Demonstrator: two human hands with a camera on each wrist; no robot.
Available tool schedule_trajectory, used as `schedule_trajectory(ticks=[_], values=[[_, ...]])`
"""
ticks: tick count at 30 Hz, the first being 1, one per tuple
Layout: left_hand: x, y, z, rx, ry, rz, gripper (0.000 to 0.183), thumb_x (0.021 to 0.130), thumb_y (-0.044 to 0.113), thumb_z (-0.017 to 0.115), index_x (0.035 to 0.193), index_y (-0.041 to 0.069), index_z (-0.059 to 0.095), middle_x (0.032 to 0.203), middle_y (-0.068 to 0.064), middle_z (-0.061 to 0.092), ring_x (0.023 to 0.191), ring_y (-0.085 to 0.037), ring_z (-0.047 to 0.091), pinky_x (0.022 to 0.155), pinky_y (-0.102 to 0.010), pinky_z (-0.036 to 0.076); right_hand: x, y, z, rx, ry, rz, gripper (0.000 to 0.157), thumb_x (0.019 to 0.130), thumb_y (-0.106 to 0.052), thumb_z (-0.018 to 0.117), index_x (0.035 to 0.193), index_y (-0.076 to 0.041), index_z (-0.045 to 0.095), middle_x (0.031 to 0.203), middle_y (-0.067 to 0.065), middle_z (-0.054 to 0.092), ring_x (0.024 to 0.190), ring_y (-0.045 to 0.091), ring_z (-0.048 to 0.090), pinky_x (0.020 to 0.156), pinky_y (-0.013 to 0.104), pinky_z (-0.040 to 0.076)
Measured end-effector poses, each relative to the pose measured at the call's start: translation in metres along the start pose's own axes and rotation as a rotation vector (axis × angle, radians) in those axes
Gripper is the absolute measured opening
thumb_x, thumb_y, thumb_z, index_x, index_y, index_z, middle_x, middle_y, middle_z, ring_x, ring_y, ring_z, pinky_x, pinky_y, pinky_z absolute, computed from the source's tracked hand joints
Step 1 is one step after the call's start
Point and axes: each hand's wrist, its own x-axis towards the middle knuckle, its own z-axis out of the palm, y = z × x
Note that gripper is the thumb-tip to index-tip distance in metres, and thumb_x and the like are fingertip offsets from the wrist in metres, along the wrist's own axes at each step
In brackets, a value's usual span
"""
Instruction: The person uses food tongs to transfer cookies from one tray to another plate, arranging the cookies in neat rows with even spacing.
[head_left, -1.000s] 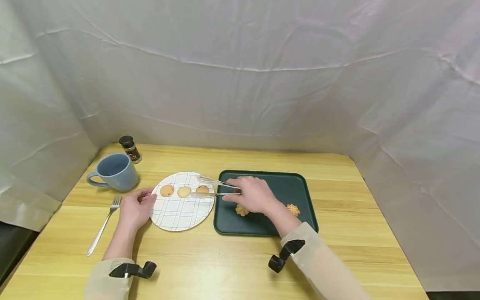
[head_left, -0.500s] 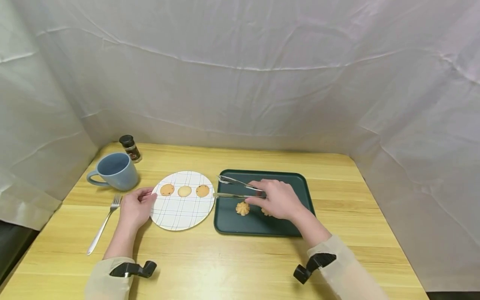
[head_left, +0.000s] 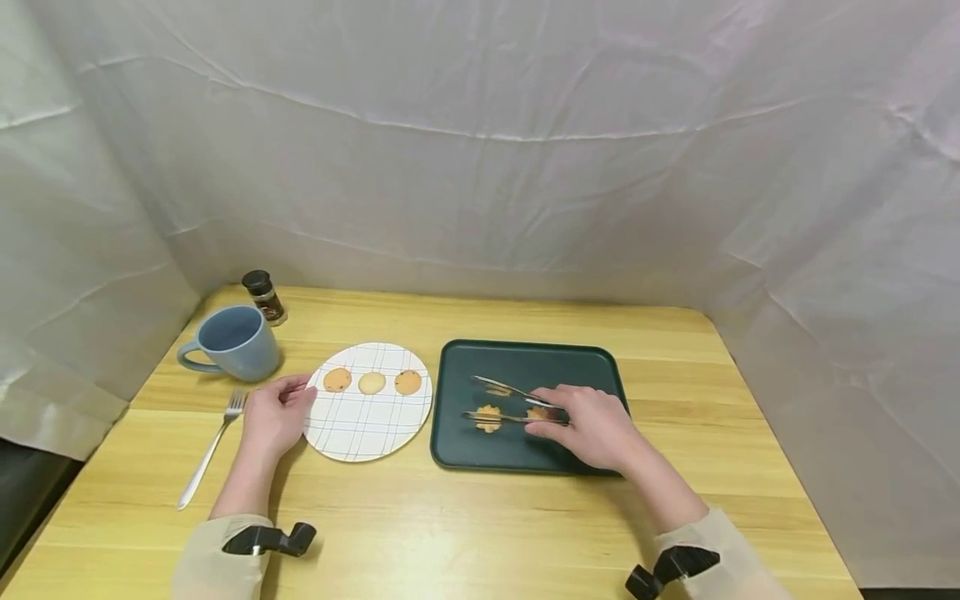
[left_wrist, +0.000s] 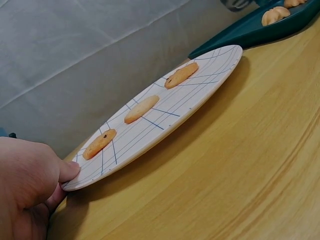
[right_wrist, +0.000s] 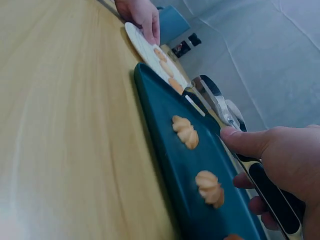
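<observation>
My left hand [head_left: 274,417] pinches the left rim of a round white plate [head_left: 352,433] with blue check lines, thumb on top. Three flat round cookies lie in a row across it, among them a pale middle cookie [head_left: 371,383]. Over the dark green tray [head_left: 468,454], my right hand [head_left: 596,427] grips metal tongs [right_wrist: 272,195] with black handle inserts. Their arms are spread and point left, the lower one crossing above a flower-shaped cookie [head_left: 488,425]. A second ridged cookie [right_wrist: 210,189] sits beside it, and another shows at the bottom edge of the right wrist view.
Left of the plate stand a blue mug [head_left: 247,350] and a small black-capped spice jar [head_left: 266,300]. A fork [head_left: 206,457] lies on the wooden table [head_left: 420,533] beside my left forearm. Pale curtains [head_left: 480,183] enclose the back and sides.
My right hand has drawn the tongs away from the plate's right cookie, rightward and then down over the tray's cookies. The left hand and plate have stayed put.
</observation>
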Motion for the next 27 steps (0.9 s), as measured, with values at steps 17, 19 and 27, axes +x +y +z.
schedule_trajectory(ticks=[17, 19, 27], values=[[0.001, -0.001, -0.001, 0.006, 0.003, 0.009, 0.036, 0.106, 0.020, 0.064, 0.135, -0.002, 0.068, 0.120, -0.020, 0.071, 0.110, -0.029, 0.066, 0.081, -0.021, 0.049, -0.014, 0.015, 0.011, 0.028, -0.030, 0.018, 0.056, 0.097, -0.054, 0.073, 0.138, -0.017, 0.072, 0.080, -0.019, 0.056, 0.064, 0.004, 0.049, 0.061, 0.030, 0.043], [0.001, -0.002, -0.001, 0.008, 0.002, 0.007, 0.036, 0.106, 0.020, 0.064, 0.135, -0.002, 0.068, 0.120, -0.020, 0.071, 0.110, -0.029, 0.066, 0.082, -0.021, 0.049, -0.015, 0.016, 0.012, 0.027, -0.035, 0.018, 0.056, 0.097, -0.054, 0.073, 0.138, -0.016, 0.071, 0.080, -0.018, 0.056, 0.065, 0.005, 0.049, 0.062, 0.031, 0.043], [0.001, -0.002, -0.001, 0.013, -0.005, 0.001, 0.037, 0.107, 0.021, 0.064, 0.135, -0.002, 0.068, 0.121, -0.020, 0.070, 0.110, -0.029, 0.066, 0.084, -0.025, 0.049, -0.015, 0.021, 0.015, 0.039, -0.024, 0.013, 0.054, 0.097, -0.054, 0.073, 0.136, -0.016, 0.073, 0.081, -0.018, 0.056, 0.064, 0.005, 0.048, 0.060, 0.030, 0.041]])
